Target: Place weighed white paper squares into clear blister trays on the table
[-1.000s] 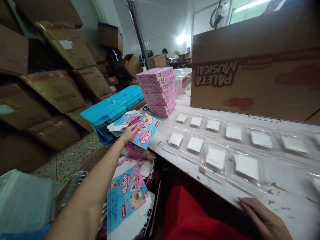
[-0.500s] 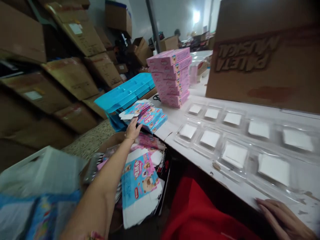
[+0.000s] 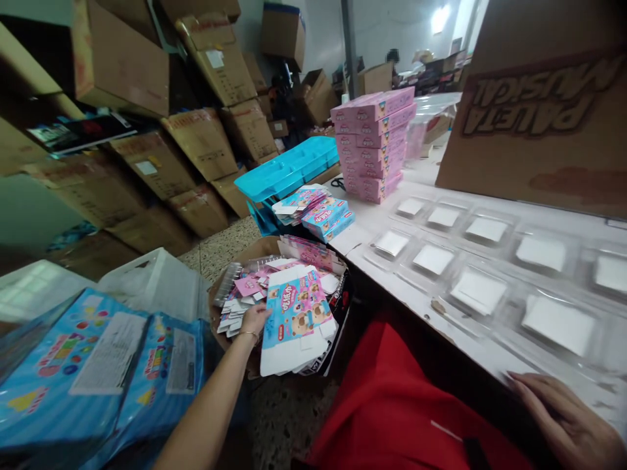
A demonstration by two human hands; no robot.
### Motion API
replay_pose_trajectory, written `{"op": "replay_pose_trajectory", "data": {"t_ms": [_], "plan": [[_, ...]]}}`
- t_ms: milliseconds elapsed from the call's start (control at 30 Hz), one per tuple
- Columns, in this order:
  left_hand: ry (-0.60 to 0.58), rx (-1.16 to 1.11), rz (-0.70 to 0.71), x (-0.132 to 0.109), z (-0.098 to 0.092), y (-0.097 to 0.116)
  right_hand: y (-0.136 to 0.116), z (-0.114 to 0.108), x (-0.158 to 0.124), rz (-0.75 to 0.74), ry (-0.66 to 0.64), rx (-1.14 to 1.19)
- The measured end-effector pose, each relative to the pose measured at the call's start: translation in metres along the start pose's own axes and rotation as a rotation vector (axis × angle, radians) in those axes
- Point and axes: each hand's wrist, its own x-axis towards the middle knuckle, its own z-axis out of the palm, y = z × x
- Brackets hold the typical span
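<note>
My left hand (image 3: 255,318) is at the left edge of a flattened blue-and-pink printed box (image 3: 298,310), fingers together and closed on that edge; the fingertips are partly hidden. This box tops a pile of flat boxes in an open carton (image 3: 267,247), among pink and white card pieces. My right hand (image 3: 563,411) lies on the white table's near edge at lower right, fingers stretched out, holding nothing. Beyond it, clear plastic trays (image 3: 475,294) with white square pads stand in two rows on the table.
Blue boxes (image 3: 327,217) sit at the table's left corner beside a blue plastic crate (image 3: 289,166). A pink box stack (image 3: 372,143) rises behind. A large brown carton (image 3: 533,130) stands at the back right. Blue packages (image 3: 98,365) lie at lower left; brown cartons line the left.
My left hand has moved from the blue boxes at the table corner down to the flattened box in the carton. The view has turned left. My right hand stays at the table edge.
</note>
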Motion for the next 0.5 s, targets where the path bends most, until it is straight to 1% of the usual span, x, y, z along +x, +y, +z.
{"op": "replay_pose_trajectory", "data": {"t_ms": [67, 100, 133, 167, 200, 267, 300, 333, 367, 400, 433, 500], "plan": [[-0.019, -0.030, 0.038, -0.006, -0.015, 0.014, -0.006, -0.002, -0.002, -0.041, -0.063, -0.007], [-0.046, -0.047, 0.071, -0.013, -0.020, 0.023, -0.015, -0.002, -0.004, -0.077, -0.080, 0.007], [-0.085, -0.065, 0.111, -0.022, -0.023, 0.032, -0.029, -0.002, -0.005, -0.122, -0.081, 0.034], [-0.138, -0.083, 0.152, -0.034, -0.021, 0.042, -0.049, -0.002, -0.007, -0.176, -0.076, 0.066], [-0.210, -0.092, 0.203, -0.049, -0.015, 0.052, -0.072, 0.000, -0.009, -0.239, -0.085, 0.095], [-0.387, -0.073, 0.318, -0.086, 0.008, 0.071, -0.123, 0.005, -0.009, -0.346, -0.076, 0.124], [-0.526, 0.006, 0.474, -0.106, 0.023, 0.080, -0.145, 0.009, -0.008, -0.395, -0.082, 0.131], [-0.644, 0.105, 0.651, -0.125, 0.039, 0.089, -0.163, 0.013, -0.006, -0.386, -0.049, 0.134], [-0.724, 0.194, 0.796, -0.142, 0.054, 0.096, -0.175, 0.017, -0.003, -0.342, 0.000, 0.140], [-0.762, 0.241, 0.891, -0.155, 0.068, 0.101, -0.180, 0.021, -0.001, -0.289, 0.019, 0.149], [-0.779, 0.273, 0.951, -0.165, 0.080, 0.106, -0.181, 0.024, -0.001, -0.227, 0.021, 0.164], [-0.764, 0.305, 1.022, -0.172, 0.099, 0.112, -0.170, 0.026, -0.004, -0.114, -0.062, 0.217]]}}
